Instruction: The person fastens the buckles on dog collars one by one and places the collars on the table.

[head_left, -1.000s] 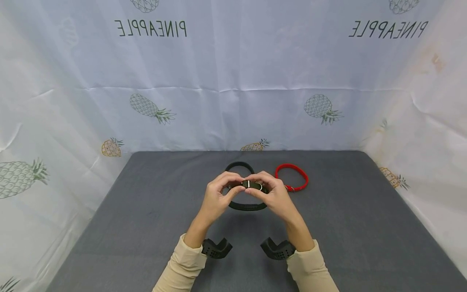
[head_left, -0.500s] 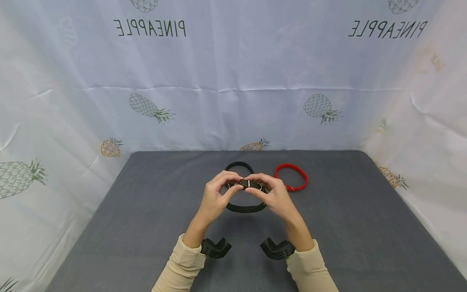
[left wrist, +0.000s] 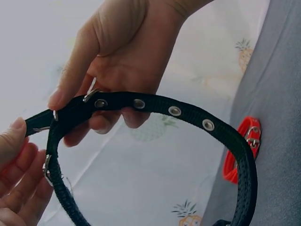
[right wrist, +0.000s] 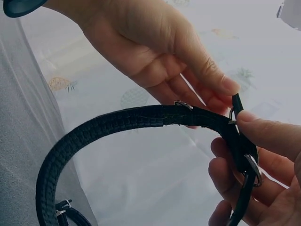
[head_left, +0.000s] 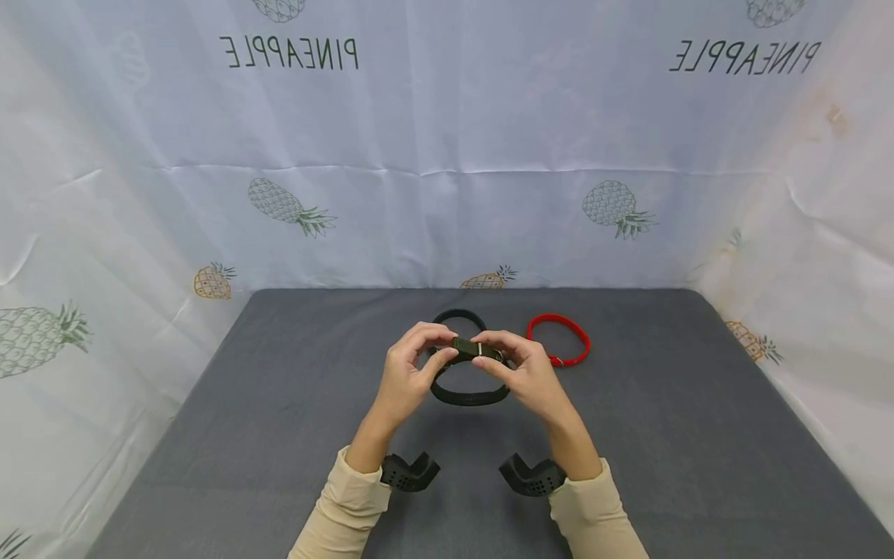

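Both hands hold a dark collar with metal eyelets a little above the grey table. My left hand pinches the strap end between thumb and fingers, just left of the metal buckle. My right hand pinches the collar at the buckle. In the left wrist view the collar arcs from the right hand down past the left hand. In the right wrist view the collar runs between the left hand and the right hand.
A second black collar lies on the table behind the hands. A red collar lies to the right of it, also seen as the red collar. A pineapple-print sheet walls the table at the back and sides.
The left hand has drawn the strap end a little further left out of the buckle. The hanging loop sits slightly higher and looks smaller. Both hands keep their hold.
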